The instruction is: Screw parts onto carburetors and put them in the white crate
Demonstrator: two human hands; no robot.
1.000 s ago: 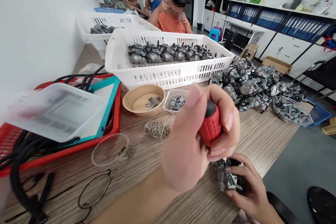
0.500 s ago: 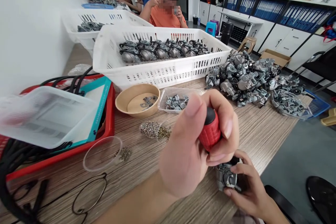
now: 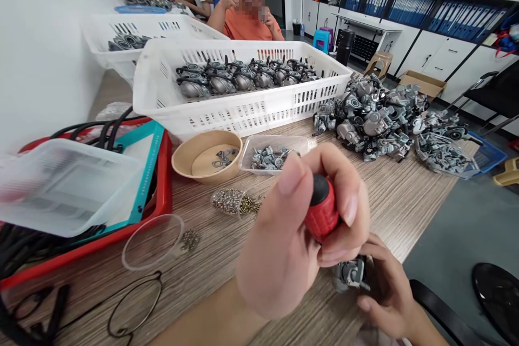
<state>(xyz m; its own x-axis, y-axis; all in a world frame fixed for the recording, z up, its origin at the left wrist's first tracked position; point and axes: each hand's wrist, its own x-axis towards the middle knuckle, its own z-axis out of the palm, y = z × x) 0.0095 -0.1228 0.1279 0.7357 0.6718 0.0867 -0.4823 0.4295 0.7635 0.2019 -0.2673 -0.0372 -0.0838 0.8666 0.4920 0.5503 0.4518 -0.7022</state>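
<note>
My left hand [image 3: 295,238] is closed around the red handle of a screwdriver [image 3: 322,213]; its black end cap points up at me, and the shaft is hidden behind the hand. Below and to the right, a small grey metal carburetor [image 3: 349,274] rests at the table top, partly covered by the left hand. Curled fingers of my right hand [image 3: 387,286] hold the carburetor's far right side, with the thumb tip slightly off its near side. Whether the screwdriver tip touches the carburetor cannot be seen.
A white basket [image 3: 243,111] holds rows of carburetors; more lie in a pile [image 3: 373,116] to the right. Nearer are a tan bowl [image 3: 190,167], a clear tray [image 3: 300,143] of metal parts, a tipped cup of screws [image 3: 229,201], eyeglasses [image 3: 158,292] and a red bin [image 3: 166,189]. Co-workers sit beyond.
My right thumb has moved away from the carburetor's near side. The left hand still grips the screwdriver and has shifted slightly down. The whole view has moved a little.
</note>
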